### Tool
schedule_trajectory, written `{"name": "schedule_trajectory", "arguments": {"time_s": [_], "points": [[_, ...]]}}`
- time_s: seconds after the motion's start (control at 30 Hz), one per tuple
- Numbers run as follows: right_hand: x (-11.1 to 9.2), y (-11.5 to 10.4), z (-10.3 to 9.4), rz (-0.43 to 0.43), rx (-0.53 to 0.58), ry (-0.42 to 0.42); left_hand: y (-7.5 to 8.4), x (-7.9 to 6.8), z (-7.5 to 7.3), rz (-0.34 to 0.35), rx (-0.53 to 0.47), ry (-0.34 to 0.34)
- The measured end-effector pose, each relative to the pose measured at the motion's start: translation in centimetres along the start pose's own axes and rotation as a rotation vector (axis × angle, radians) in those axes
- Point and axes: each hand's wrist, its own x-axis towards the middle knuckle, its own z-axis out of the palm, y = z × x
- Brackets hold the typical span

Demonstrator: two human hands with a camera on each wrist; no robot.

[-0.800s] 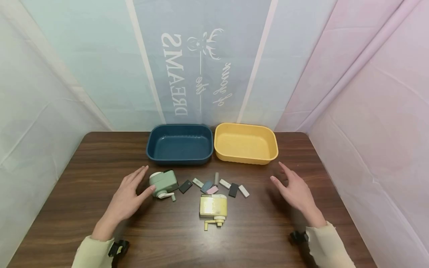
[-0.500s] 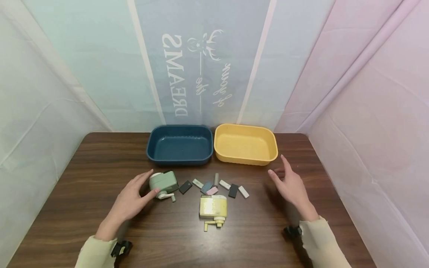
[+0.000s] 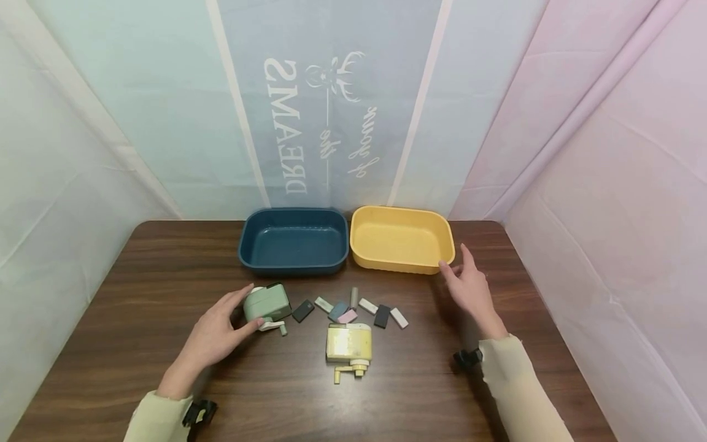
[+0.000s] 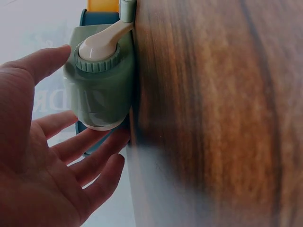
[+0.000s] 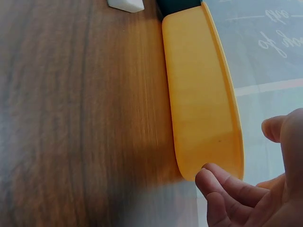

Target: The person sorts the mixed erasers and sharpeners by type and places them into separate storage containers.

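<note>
In the head view my left hand (image 3: 216, 331) reaches around the near-left side of a green hand-crank pencil sharpener (image 3: 267, 303), which lies on the table. The left wrist view has its thumb right at the body of the green pencil sharpener (image 4: 102, 90), beside the pale crank, with the other fingers spread under its rounded end. My right hand (image 3: 471, 290) is at the right end of the yellow bin (image 3: 402, 266), thumb and forefinger apart, holding nothing. Its fingertips overlap the end of the yellow bin (image 5: 199, 94) in the right wrist view.
A dark blue bin (image 3: 294, 269) stands left of the yellow one, against the cloth backdrop. Several small erasers, among them a black one (image 3: 382, 316) and a pink one (image 3: 347, 316), lie mid-table. Nearer stands a yellow hand-crank pencil sharpener (image 3: 349, 342).
My left hand has moved in closer around the green pencil sharpener. My right hand has moved forward and slightly left, up to the end of the yellow bin.
</note>
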Motion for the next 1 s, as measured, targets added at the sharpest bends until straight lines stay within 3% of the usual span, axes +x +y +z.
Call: {"name": "schedule_trajectory", "arguments": {"time_s": [0.4, 0.8, 1.0], "points": [[1.6, 0.1, 0.7, 0.006, 0.011, 0.022, -0.2, 0.3, -0.1, -0.013, 0.006, -0.006], [1.9, -0.4, 0.7, 0.037, 0.161, -0.041, -0.1, 0.3, -0.2, -0.004, -0.002, -0.004], [1.5, -0.7, 0.5, 0.065, 0.180, -0.067, 0.1, 0.3, -0.3, -0.001, -0.003, -0.005]]}}
